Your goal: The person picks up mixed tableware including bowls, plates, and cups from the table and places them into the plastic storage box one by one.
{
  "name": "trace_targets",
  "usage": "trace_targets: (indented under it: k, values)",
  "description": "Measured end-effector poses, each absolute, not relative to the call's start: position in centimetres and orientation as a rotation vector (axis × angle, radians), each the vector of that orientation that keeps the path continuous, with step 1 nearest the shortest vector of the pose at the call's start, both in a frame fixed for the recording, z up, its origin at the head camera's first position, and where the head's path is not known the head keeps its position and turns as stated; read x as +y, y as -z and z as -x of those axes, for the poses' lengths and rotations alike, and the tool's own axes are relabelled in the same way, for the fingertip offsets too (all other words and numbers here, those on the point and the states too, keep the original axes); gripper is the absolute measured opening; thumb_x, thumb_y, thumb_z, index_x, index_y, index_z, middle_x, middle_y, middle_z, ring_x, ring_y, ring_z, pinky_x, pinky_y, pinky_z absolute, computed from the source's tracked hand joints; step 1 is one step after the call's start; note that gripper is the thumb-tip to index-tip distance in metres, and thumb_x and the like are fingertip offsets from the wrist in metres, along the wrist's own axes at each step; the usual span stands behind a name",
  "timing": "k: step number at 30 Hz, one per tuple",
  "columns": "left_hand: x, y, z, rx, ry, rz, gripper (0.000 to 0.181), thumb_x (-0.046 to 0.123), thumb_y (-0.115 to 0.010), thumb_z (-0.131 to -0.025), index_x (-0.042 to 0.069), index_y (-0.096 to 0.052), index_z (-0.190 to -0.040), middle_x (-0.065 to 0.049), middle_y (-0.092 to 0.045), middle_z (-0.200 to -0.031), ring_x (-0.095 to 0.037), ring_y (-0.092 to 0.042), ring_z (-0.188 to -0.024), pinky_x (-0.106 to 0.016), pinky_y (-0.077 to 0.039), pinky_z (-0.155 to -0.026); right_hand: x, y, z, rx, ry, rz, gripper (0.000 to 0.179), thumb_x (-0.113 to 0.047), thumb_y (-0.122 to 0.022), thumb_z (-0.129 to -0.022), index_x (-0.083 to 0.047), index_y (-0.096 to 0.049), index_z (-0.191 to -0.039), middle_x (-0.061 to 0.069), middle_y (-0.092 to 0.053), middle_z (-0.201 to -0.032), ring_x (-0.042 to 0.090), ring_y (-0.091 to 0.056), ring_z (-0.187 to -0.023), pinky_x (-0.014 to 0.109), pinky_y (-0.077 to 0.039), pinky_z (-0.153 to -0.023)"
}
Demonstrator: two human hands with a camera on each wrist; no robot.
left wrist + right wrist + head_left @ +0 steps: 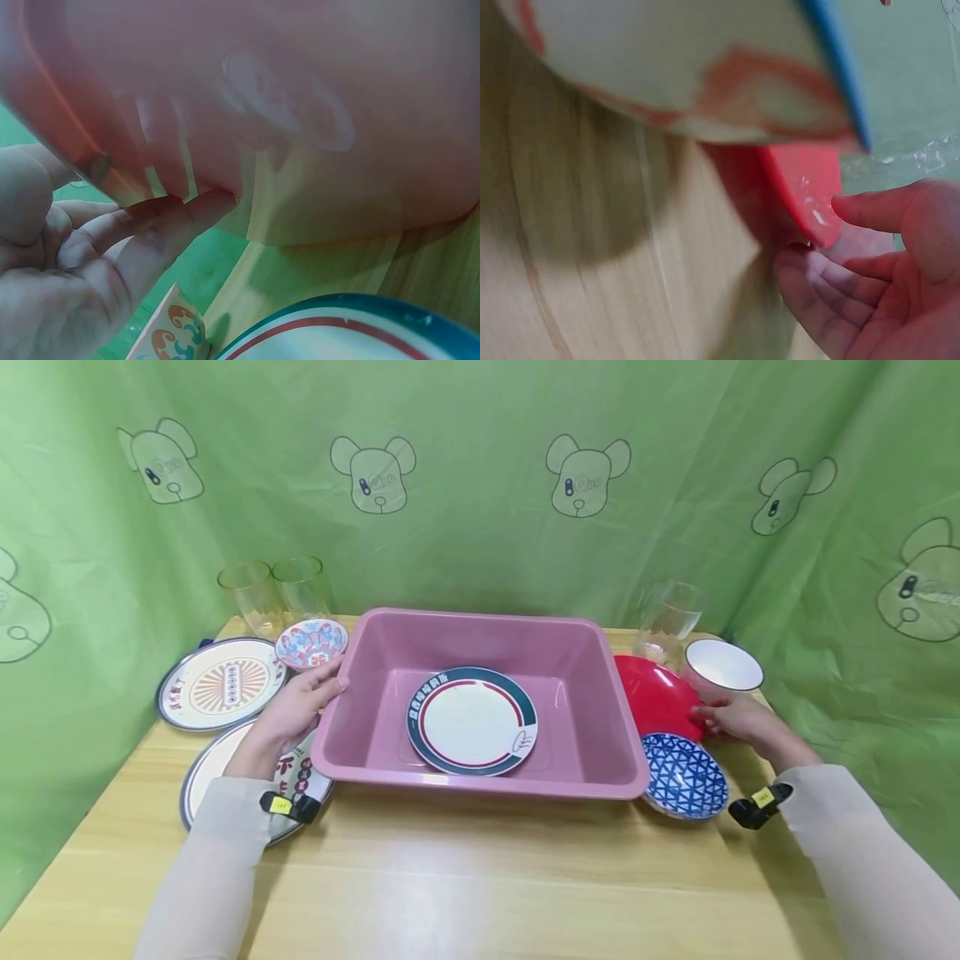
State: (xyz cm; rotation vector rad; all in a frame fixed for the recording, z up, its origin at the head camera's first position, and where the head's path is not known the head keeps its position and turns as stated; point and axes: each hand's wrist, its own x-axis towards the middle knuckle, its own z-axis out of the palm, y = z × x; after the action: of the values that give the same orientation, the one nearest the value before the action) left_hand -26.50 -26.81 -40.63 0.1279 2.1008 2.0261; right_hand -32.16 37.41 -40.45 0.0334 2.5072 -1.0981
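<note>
A pink plastic basin stands mid-table with a green-and-white-rimmed plate lying inside. My left hand grips the basin's left rim; in the left wrist view its fingers press the outer wall while the thumb goes behind the edge. To the right of the basin is a glossy red plate. My right hand pinches that plate's right edge, thumb above and fingers below. A blue-patterned bowl sits just in front of the red plate, its outside filling the top of the right wrist view.
Two decorated plates lie at left, one partly under my left forearm. Behind them are a small floral bowl and two yellowish glasses. Clear glass and a white bowl stand back right. A green curtain surrounds the table.
</note>
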Motion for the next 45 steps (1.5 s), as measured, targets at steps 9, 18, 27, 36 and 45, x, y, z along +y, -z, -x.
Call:
trace_targets:
  k: [9,18,27,36,45]
  values:
    - [-26.8,40.5,26.4,2.109,-2.020,-0.119,0.059,0.022,-0.049,-0.104,0.014,-0.022,-0.156,-0.025,-0.042,-0.146,-0.017,-0.063,-0.105,-0.039,-0.056,-0.087,38.0,41.3,32.5,2.341,1.308,-0.097,0.023,-0.003,-0.047,-0.101,0.014,-0.061,-0.107,0.002,-0.065,-0.082,0.015,-0.063,-0.074,0.032,-0.060,-0.076]
    - [-26.8,40.5,26.5,2.065,-2.051,-0.167,0.059,0.020,-0.047,-0.104,0.011,-0.021,-0.156,-0.026,-0.041,-0.146,-0.022,-0.062,-0.109,-0.040,-0.055,-0.090,37.8,41.2,32.5,2.321,1.302,-0.124,0.013,-0.002,-0.050,-0.099,0.010,-0.054,-0.102,0.001,-0.064,-0.082,0.012,-0.066,-0.074,0.029,-0.060,-0.075]
    - [-26.7,40.1,26.5,2.096,-2.031,-0.134,0.060,0.022,-0.048,-0.104,0.014,-0.020,-0.156,-0.026,-0.042,-0.145,-0.026,-0.061,-0.111,-0.041,-0.055,-0.089,37.7,40.6,32.6,2.353,1.336,-0.082,0.008,0.000,-0.050,-0.099,0.005,-0.051,-0.093,0.000,-0.063,-0.080,0.011,-0.066,-0.072,0.026,-0.059,-0.071]
    - [-26.4,40.3,26.2,2.100,-2.029,-0.138,0.059,0.020,-0.046,-0.105,0.012,-0.018,-0.156,-0.024,-0.040,-0.148,-0.033,-0.056,-0.119,-0.040,-0.054,-0.091,37.1,40.1,32.6,2.426,1.322,-0.070,0.016,0.001,-0.047,-0.098,0.013,-0.045,-0.108,0.001,-0.060,-0.078,0.010,-0.064,-0.070,0.027,-0.059,-0.069]
    - [-26.2,40.4,26.1,2.091,-2.057,-0.128,0.058,0.018,-0.045,-0.105,0.010,-0.018,-0.156,-0.021,-0.033,-0.153,-0.038,-0.047,-0.128,-0.036,-0.052,-0.093,36.0,39.1,32.7,2.428,1.412,-0.108,0.017,-0.004,-0.049,-0.100,0.009,-0.042,-0.108,-0.003,-0.063,-0.076,0.007,-0.063,-0.066,0.027,-0.059,-0.065]
